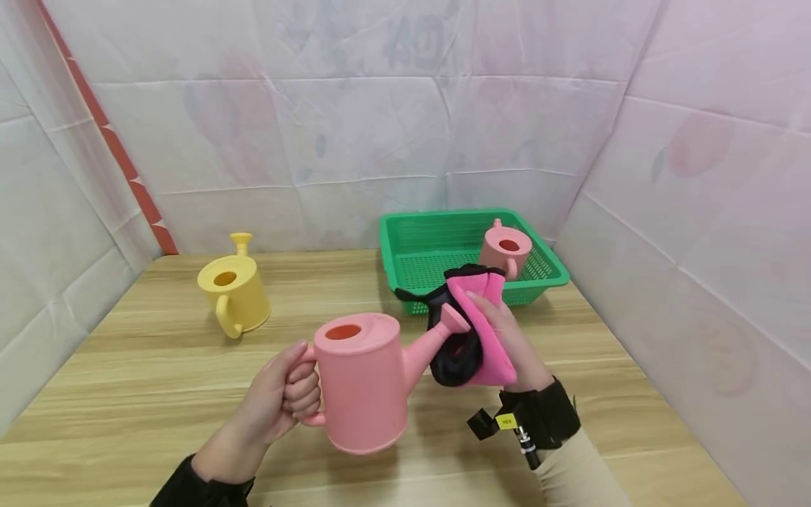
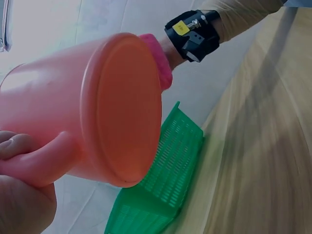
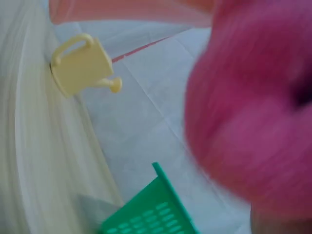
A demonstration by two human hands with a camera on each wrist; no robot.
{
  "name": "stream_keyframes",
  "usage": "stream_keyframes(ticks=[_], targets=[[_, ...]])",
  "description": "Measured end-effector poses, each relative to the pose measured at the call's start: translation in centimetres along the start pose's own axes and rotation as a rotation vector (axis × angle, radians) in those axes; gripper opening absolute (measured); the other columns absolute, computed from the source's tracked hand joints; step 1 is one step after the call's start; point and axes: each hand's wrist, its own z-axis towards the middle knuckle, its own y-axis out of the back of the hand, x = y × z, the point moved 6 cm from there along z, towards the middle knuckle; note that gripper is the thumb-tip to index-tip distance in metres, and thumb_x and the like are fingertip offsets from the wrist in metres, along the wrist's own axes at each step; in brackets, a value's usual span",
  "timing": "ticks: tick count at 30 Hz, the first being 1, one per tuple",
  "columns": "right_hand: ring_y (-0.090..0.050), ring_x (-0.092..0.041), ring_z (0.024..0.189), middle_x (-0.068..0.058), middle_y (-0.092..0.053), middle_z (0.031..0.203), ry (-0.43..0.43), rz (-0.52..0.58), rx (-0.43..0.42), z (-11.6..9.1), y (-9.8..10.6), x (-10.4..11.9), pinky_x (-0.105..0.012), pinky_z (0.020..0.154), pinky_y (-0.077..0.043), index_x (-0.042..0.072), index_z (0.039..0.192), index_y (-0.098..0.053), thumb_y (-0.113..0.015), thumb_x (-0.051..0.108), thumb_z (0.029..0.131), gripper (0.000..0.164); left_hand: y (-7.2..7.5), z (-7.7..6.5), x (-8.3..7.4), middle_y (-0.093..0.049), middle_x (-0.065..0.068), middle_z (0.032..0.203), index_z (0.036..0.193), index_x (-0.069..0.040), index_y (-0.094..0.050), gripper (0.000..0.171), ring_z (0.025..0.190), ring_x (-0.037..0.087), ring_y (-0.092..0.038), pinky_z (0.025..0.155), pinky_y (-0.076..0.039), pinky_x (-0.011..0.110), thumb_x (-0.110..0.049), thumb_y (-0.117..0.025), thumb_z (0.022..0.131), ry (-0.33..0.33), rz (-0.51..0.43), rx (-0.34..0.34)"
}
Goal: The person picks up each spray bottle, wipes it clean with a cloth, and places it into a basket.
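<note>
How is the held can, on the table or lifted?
Lifted: the left grip holds the can, whose underside shows in the left wrist view.

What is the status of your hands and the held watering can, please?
Left hand gripping pink watering can by handle, off table. Right hand holding pink-and-black soft item. Item behind spout, contact unclear.

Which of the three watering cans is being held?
The pink can gripped by the left hand; the other pink can sits in the green basket, the yellow can on the table.
</note>
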Motion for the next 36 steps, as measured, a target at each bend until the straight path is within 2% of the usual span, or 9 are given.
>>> stream_keyframes(ticks=[1,5,9,15,18,21,28,31,36], targets=[[-0.053,-0.009,0.095,0.003,-0.053,0.102,-0.108,0.103,-0.116,0.1,0.2,-0.3,-0.022,0.085,-0.043,0.017,0.117,-0.047,-0.054,0.038,0.093,0.033,0.0,0.0,0.0,-0.017,-0.003,0.050,0.064,-0.013,-0.023,0.044,0.042,0.010,-0.014,0.041,-0.009,0.025,-0.019,-0.002,0.102,-0.002,-0.012,0.003],[-0.054,-0.010,0.090,0.001,-0.053,0.101,-0.151,0.066,-0.309,0.3,0.7,0.2,-0.021,0.083,-0.045,0.013,0.117,-0.044,-0.058,0.036,0.091,0.037,0.0,0.1,0.0,-0.017,-0.004,0.050,0.064,-0.013,-0.022,0.044,0.041,0.009,-0.014,0.041,-0.010,0.024,-0.019,0.000,0.102,-0.020,-0.058,0.022],[-0.052,-0.007,0.097,0.005,-0.051,0.105,-0.177,0.162,-0.197,-0.4,-0.1,0.4,-0.021,0.087,-0.041,0.017,0.118,-0.044,-0.048,0.046,0.094,0.038,0.0,0.1,-0.1,-0.017,-0.003,0.050,0.064,-0.013,-0.022,0.044,0.040,0.010,-0.013,0.039,-0.009,0.025,-0.020,-0.001,0.102,-0.033,-0.030,0.003],[-0.054,-0.006,0.095,0.006,-0.056,0.102,-0.092,0.231,-0.045,-1.6,-1.0,1.1,-0.022,0.085,-0.043,0.018,0.114,-0.046,-0.036,0.047,0.097,0.036,0.5,0.3,-0.3,-0.015,0.000,0.050,0.063,-0.012,-0.021,0.043,0.040,0.013,-0.010,0.038,-0.007,0.028,-0.022,-0.013,0.104,-0.053,0.128,-0.169],[-0.058,-0.009,0.086,0.001,-0.058,0.095,0.037,0.073,-0.026,-1.0,-1.2,1.4,-0.022,0.078,-0.046,0.010,0.110,-0.048,-0.049,0.024,0.095,0.021,0.4,-0.1,-0.5,-0.014,0.001,0.050,0.062,-0.011,-0.021,0.043,0.040,0.015,-0.010,0.038,-0.007,0.030,-0.021,-0.017,0.104,-0.054,0.198,-0.200],[-0.058,-0.015,0.083,-0.005,-0.058,0.093,0.094,-0.162,-0.024,-0.4,-1.6,1.6,-0.025,0.074,-0.047,0.006,0.111,-0.049,-0.063,0.009,0.086,0.028,0.1,-0.4,-0.5,-0.014,0.002,0.049,0.061,-0.011,-0.021,0.044,0.040,0.017,-0.010,0.039,-0.006,0.032,-0.021,-0.019,0.104,-0.046,0.257,-0.215],[-0.057,-0.022,0.096,-0.008,-0.060,0.108,0.152,-0.464,-0.152,-0.5,-2.6,2.1,-0.038,0.083,-0.047,0.013,0.123,-0.051,-0.076,0.013,0.078,0.052,0.2,-0.7,-0.2,-0.015,0.002,0.049,0.061,-0.011,-0.022,0.045,0.040,0.016,-0.011,0.039,-0.008,0.031,-0.023,-0.022,0.104,-0.023,0.263,-0.271],[-0.058,-0.017,0.097,-0.005,-0.063,0.109,0.312,-0.591,-0.276,-1.1,-2.9,2.5,-0.039,0.082,-0.048,0.016,0.123,-0.055,-0.077,0.011,0.076,0.053,0.0,-0.5,0.2,-0.016,0.001,0.049,0.062,-0.011,-0.022,0.044,0.040,0.014,-0.014,0.040,-0.010,0.030,-0.026,-0.023,0.104,-0.005,0.245,-0.275],[-0.064,-0.021,0.094,-0.008,-0.067,0.103,0.744,-0.837,-0.405,-2.1,-4.0,3.3,-0.039,0.081,-0.050,0.009,0.119,-0.061,-0.076,0.006,0.076,0.045,-0.6,-0.2,0.7,-0.017,0.001,0.050,0.064,-0.011,-0.023,0.043,0.040,0.013,-0.015,0.039,-0.009,0.029,-0.025,-0.023,0.104,0.010,0.227,-0.247]])
